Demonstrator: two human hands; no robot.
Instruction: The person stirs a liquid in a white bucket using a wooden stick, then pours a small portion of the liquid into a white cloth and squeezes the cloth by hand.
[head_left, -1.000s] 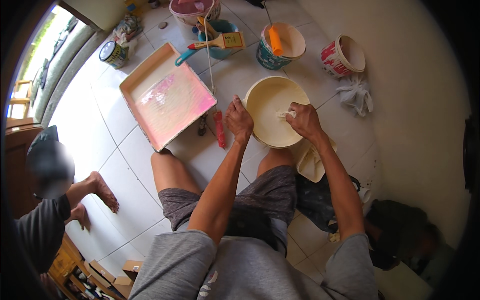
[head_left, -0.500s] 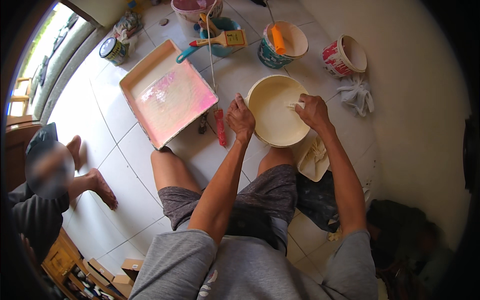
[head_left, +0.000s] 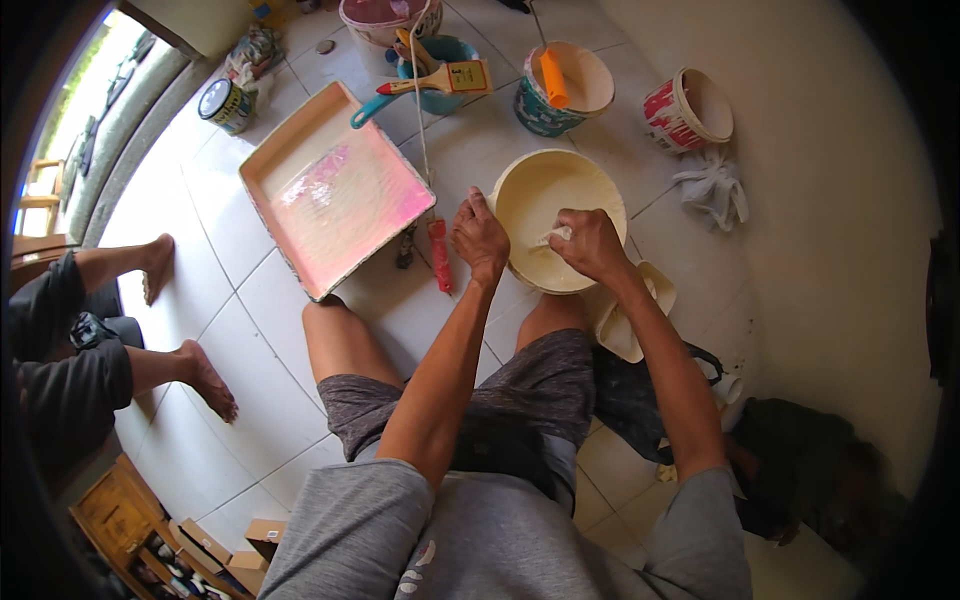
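Note:
A round cream bucket (head_left: 562, 153) of pale cream paint (head_left: 530, 200) stands on the floor just beyond my right knee. My left hand (head_left: 480, 236) is closed on its left rim; part of its grip is hidden. Over the middle of the bucket, my right hand (head_left: 590, 243) is closed around a short, paint-coated whitish stick-like piece (head_left: 549, 237) that points down left toward the paint. Its lower end and exact kind cannot be made out. A small cream container (head_left: 622, 335) lies under my right forearm, partly covered by it.
Left of the bucket lies a large paint tray (head_left: 285, 235), with a red-handled tool (head_left: 440, 255) between. Beyond stand a teal bucket with paintbrush (head_left: 455, 78), a bucket with orange-handled roller (head_left: 555, 80) and a red-white bucket (head_left: 690, 115). Another person's feet (head_left: 205, 378) are at left.
My right hand has moved left and slightly down, from the bucket's right rim to over its middle, with the whitish piece. My left hand stays put. The person at left has shifted.

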